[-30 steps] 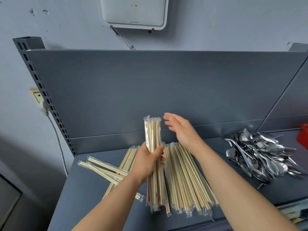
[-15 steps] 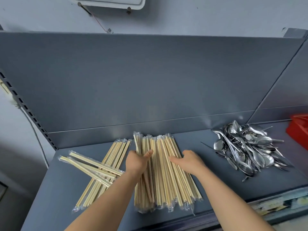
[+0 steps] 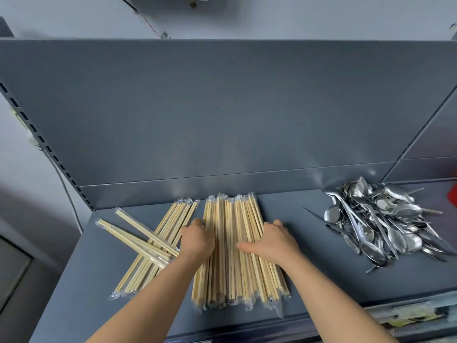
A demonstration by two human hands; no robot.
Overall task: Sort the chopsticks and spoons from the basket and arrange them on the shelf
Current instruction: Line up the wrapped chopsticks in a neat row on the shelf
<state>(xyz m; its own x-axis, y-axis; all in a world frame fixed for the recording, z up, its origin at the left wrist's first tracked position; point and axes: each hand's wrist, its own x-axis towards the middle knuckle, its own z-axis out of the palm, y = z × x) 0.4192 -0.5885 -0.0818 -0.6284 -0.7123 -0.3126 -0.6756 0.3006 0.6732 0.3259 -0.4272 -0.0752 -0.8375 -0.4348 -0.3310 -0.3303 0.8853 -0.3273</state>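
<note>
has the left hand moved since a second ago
Yes: the left hand dropped from in front of the back panel down to the shelf, against the middle chopstick pile.

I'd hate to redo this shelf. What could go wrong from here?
The middle chopstick stack under the left hand and right hand ends close to the front edge of the shelf. A nudge toward the person could slide the wrapped packs off. Two crossed packs lie over the left pile, so pushing the stack leftward could tangle them further.
</note>
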